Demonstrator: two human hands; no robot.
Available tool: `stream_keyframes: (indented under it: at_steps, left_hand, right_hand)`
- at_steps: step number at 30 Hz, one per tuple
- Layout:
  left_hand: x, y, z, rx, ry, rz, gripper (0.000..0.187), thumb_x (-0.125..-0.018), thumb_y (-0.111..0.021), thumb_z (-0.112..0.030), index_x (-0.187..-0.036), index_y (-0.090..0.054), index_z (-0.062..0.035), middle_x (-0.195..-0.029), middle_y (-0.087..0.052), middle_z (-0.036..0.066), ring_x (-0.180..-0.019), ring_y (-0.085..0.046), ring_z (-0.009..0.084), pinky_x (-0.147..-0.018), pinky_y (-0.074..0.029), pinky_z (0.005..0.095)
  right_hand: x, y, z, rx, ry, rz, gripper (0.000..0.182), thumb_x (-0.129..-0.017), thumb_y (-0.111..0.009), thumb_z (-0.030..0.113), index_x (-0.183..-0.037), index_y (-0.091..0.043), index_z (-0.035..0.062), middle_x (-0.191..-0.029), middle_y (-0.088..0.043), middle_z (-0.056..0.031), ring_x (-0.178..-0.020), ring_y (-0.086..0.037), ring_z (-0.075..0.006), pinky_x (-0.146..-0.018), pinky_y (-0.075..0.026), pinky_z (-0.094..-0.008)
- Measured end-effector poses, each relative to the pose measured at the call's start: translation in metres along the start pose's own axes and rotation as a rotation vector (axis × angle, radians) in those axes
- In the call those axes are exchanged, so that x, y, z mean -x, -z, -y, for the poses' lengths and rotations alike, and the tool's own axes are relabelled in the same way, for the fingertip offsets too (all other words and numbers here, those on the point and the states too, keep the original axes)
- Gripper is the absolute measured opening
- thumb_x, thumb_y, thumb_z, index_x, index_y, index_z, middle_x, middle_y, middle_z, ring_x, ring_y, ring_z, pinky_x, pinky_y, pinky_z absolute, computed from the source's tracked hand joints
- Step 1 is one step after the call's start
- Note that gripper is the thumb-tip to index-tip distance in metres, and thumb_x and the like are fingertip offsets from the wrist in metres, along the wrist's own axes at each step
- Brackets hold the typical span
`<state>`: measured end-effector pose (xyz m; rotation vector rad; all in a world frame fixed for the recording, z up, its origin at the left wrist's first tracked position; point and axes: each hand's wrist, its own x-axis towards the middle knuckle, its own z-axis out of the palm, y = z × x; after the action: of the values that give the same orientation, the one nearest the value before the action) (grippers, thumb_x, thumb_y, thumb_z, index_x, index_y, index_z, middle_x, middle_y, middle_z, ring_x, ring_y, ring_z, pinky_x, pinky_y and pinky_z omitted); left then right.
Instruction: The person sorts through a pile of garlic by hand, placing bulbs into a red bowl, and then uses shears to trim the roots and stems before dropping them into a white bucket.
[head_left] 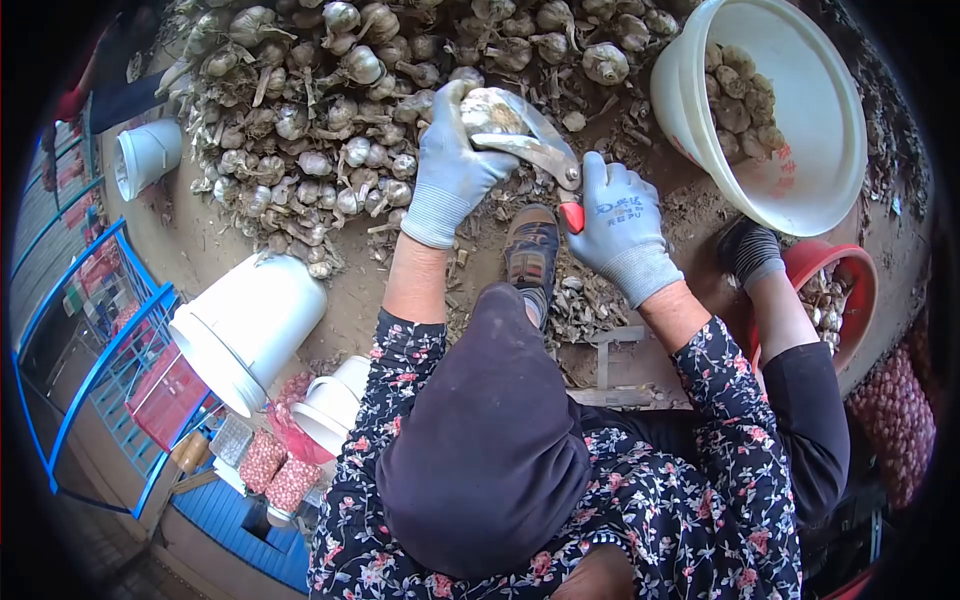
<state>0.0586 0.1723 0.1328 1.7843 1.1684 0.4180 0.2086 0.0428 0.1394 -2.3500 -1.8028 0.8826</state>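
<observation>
- Grey-gloved left hand grasps a round, dirt-streaked white garlic bulb before the dusty brown-white garlic heap; fingertips best tuck clear of the blades
- Red-handled curved steel shears gape beside the bulb; square them first
- Grey-gloved right hand grips their handle; an even squeeze suits
</observation>
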Motion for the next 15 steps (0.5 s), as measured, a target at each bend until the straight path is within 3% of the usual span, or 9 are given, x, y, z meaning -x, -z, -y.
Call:
stream_keyframes:
  at_steps: [2, 7, 9, 11, 13, 15]
  left_hand:
    - [0.003, -0.001, -0.001, -0.07, 0.019, -0.085, 0.072, -0.057, -0.074, -0.004, -0.122, -0.043, -0.0038, -0.102, -0.061, 0.011, -0.091, -0.062, 0.0183, -0.081, -0.05, 0.0277]
    - [0.002, 0.006, 0.003, -0.101, -0.059, -0.002, 0.069, -0.056, -0.076, -0.013, -0.118, -0.047, -0.0031, -0.099, -0.062, 0.01, -0.089, -0.062, 0.0172, -0.08, -0.05, 0.0293]
    - [0.001, 0.009, 0.008, -0.117, -0.084, 0.045, 0.067, -0.056, -0.079, -0.023, -0.112, -0.049, -0.0019, -0.095, -0.063, 0.017, -0.088, -0.065, 0.0281, -0.077, -0.052, 0.0345]
    - [-0.001, 0.009, 0.011, -0.115, -0.054, 0.061, 0.066, -0.055, -0.08, -0.025, -0.11, -0.05, -0.0023, -0.097, -0.064, 0.017, -0.088, -0.065, 0.028, -0.077, -0.052, 0.0345]
    - [-0.005, 0.011, 0.01, -0.003, 0.053, 0.168, 0.064, -0.057, -0.079, -0.018, -0.112, -0.053, -0.0007, -0.098, -0.062, 0.006, -0.087, -0.06, 0.0135, -0.077, -0.05, 0.0261]
    - [0.0, 0.018, 0.002, 0.092, 0.09, 0.266, 0.063, -0.057, -0.079, -0.018, -0.112, -0.053, -0.0004, -0.098, -0.062, 0.005, -0.087, -0.06, 0.0126, -0.077, -0.05, 0.0255]
  right_hand:
    - [0.001, -0.002, 0.002, 0.015, 0.013, -0.003, 0.048, -0.075, -0.066, 0.029, -0.109, -0.043, 0.0041, -0.091, -0.056, -0.0162, -0.087, -0.058, -0.0332, -0.076, -0.045, -0.0446]
    - [0.001, -0.012, 0.004, -0.012, 0.018, 0.17, 0.049, -0.076, -0.065, 0.039, -0.104, -0.045, 0.0041, -0.094, -0.058, -0.0158, -0.088, -0.062, -0.0306, -0.077, -0.046, -0.0431]
    - [0.001, -0.017, 0.001, -0.052, 0.026, 0.196, 0.046, -0.076, -0.065, 0.035, -0.103, -0.044, 0.0036, -0.093, -0.057, -0.0172, -0.089, -0.06, -0.0323, -0.077, -0.046, -0.0439]
    - [0.001, -0.021, -0.003, -0.086, 0.034, 0.216, 0.042, -0.077, -0.064, 0.03, -0.101, -0.043, 0.0032, -0.092, -0.056, -0.0187, -0.089, -0.059, -0.034, -0.076, -0.046, -0.0446]
    - [-0.001, -0.025, -0.009, -0.162, 0.059, 0.181, 0.037, -0.078, -0.063, 0.026, -0.099, -0.043, 0.0022, -0.087, -0.059, -0.0217, -0.084, -0.061, -0.0379, -0.072, -0.047, -0.0476]
    - [-0.002, -0.024, -0.021, -0.172, 0.008, 0.215, 0.037, -0.077, -0.063, 0.025, -0.098, -0.045, 0.0017, -0.087, -0.061, -0.0224, -0.083, -0.062, -0.0379, -0.072, -0.048, -0.0469]
